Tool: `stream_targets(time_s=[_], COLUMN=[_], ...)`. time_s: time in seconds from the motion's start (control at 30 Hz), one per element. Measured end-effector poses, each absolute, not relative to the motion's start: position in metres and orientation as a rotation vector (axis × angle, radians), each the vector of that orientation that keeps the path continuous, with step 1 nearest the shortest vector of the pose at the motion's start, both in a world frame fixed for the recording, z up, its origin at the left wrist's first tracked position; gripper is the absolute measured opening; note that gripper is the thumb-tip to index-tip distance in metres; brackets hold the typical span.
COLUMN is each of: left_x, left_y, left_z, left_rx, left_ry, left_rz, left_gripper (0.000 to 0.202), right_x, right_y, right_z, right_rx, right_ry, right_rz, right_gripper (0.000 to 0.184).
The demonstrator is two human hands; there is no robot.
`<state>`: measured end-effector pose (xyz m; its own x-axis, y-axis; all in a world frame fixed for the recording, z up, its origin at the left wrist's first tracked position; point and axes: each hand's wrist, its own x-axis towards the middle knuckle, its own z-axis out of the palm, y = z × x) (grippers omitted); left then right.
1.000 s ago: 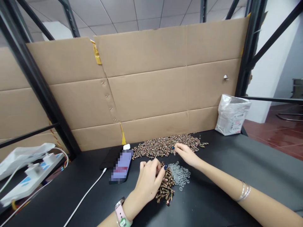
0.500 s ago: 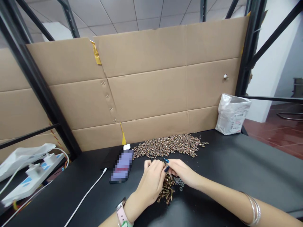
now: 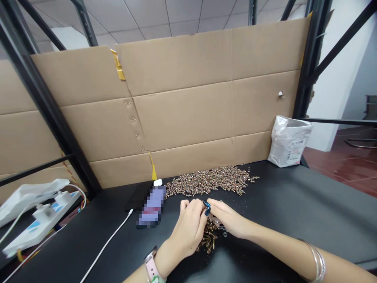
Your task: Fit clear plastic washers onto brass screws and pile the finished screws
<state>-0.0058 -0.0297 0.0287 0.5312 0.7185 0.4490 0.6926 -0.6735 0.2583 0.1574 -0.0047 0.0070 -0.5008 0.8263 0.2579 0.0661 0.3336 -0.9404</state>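
Observation:
My left hand is closed, fingers curled inward, over a small pile of brass-coloured screws. Against it, the fingertips of my right hand are pinched together, dark blue nails showing. The two hands meet at the fingertips, and whatever lies between them is hidden or too small to make out. Just under my right hand are a few grey flat washers, partly covered by the fingers. Behind both hands spreads a large heap of similar brass-coloured screws.
A phone with a blurred screen lies left of my hands, near a white cable. A white plastic bag stands at the back right. Cardboard walls off the black table's rear. A power strip is at far left.
My right fingertips have shifted slightly and now press closer against my left fingers. More of the washers are covered by my right hand. My left hand has barely moved.

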Motion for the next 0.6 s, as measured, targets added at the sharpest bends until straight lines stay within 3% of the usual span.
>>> stream_targets(time_s=[0.37,0.6], left_x=[-0.005,-0.003], left_y=[-0.030,-0.026], left_z=[0.028,0.020], left_rx=[2.622,2.514], left_ry=[1.272,1.269], left_rz=[0.890,0.970], left_gripper=[0.026,0.033], right_x=[0.155,0.158], right_y=[-0.011,-0.015], right_z=[0.013,0.020], right_rx=[-0.758,-0.818], right_ry=[-1.736,-1.884], right_rz=[1.329,1.116], right_gripper=[0.031,0.030])
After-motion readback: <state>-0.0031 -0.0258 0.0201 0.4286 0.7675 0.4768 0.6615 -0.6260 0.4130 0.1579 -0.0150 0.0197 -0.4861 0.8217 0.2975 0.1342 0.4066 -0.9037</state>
